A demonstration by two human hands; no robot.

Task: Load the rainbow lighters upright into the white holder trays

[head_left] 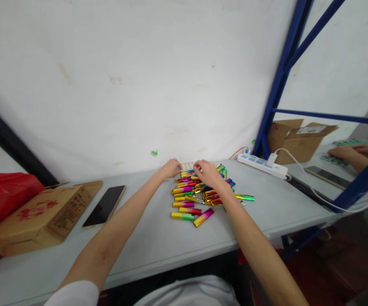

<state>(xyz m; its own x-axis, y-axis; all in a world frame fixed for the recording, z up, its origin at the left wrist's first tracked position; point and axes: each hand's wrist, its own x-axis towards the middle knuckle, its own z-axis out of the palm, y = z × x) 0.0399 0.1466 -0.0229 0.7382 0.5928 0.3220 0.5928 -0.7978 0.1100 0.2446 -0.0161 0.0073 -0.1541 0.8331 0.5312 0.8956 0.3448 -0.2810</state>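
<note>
A heap of several shiny rainbow-coloured lighters [196, 193] lies on the grey table [158, 238] near the wall. At the heap's far edge sits a small pale tray [187, 165]. My left hand [170, 168] rests at the tray's left end, fingers curled onto it. My right hand [206, 172] hovers over the top of the heap just right of the tray, fingers bent down among the lighters. What the fingertips pinch is too small to make out.
A dark phone [104, 205] and a flat cardboard box [40, 219] lie at the left, beside a red bag [1, 191]. A white power strip [262, 165] with a cable sits at the right by a blue rack post [279, 80]. Another person's hands [356, 154] work beyond it.
</note>
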